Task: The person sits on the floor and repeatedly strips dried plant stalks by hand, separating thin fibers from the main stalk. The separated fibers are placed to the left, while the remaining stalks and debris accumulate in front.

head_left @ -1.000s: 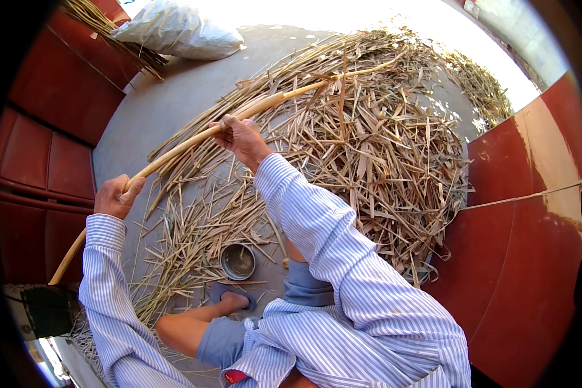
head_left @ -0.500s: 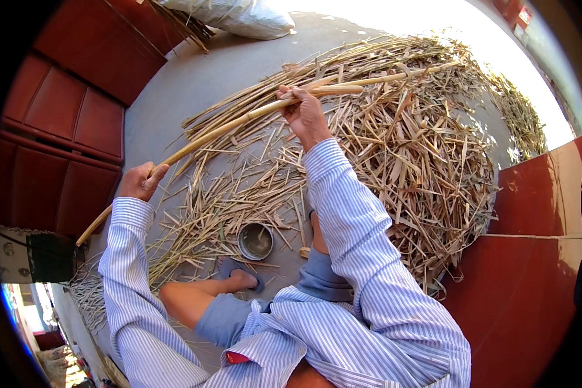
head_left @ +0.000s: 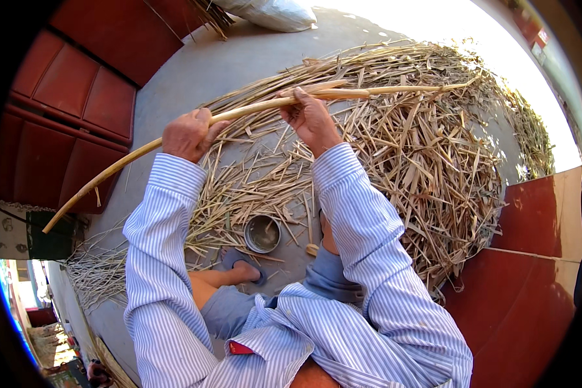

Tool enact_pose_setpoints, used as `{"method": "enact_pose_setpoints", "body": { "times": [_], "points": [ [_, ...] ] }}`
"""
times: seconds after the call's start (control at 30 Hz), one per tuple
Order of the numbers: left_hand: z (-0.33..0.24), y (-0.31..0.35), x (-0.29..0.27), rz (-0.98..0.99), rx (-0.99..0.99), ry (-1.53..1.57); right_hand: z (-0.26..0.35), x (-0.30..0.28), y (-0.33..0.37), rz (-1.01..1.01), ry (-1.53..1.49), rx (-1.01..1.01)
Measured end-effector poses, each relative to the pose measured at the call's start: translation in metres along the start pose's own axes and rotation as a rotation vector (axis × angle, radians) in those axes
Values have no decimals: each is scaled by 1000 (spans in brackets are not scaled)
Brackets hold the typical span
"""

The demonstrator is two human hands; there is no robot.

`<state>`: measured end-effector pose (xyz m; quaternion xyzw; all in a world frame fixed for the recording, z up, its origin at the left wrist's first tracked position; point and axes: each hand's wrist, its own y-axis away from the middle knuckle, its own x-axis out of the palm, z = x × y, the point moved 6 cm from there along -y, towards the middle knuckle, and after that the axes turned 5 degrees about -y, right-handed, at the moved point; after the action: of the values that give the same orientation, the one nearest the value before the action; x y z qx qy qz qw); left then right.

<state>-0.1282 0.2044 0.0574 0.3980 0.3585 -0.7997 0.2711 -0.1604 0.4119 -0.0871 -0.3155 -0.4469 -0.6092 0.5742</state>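
Note:
A long, thin, pale tan cane stalk is held up across the space before me, its left end drooping past my left hand. My left hand is wrapped round it left of the middle. Close by on the right, my right hand pinches the same stalk between thumb and fingers. A pale, wider loose piece lies along the stalk just past my right hand; whether it is joined to the stalk I cannot tell. The stalk's thin right end reaches over the husk pile.
A big heap of dry husks and strips covers the floor at right, with long stalks behind. Between my legs stands a metal bowl. Dark red cabinets rise at left, red panels at right. A white sack sits far back.
My left hand has moved up and right, nearer my right hand, and more of the stalk now sticks out beyond it at left. My right hand keeps its pinch.

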Motion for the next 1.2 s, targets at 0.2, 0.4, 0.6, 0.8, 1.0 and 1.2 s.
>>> {"method": "enact_pose_setpoints", "body": {
  "times": [0.2, 0.4, 0.6, 0.8, 1.0, 1.2],
  "points": [
    [122, 135, 5, 119, -194, 166, 71, -58, -19, -194, -133, -191],
    [72, 148, -11, -84, -176, 182, 33, -24, -10, -145, -281, -44],
    [11, 139, 23, 167, -207, 241, 35, -28, -17, -286, -429, -177],
    [14, 162, 37, 502, -441, 691, 24, -27, -32, -18, -475, -86],
    [117, 252, -15, 407, -377, 380, 53, -45, -37, -34, -521, -204],
    [122, 235, -39, 179, -220, 48, 14, -5, -20, 19, -455, -112]
  ]
}}
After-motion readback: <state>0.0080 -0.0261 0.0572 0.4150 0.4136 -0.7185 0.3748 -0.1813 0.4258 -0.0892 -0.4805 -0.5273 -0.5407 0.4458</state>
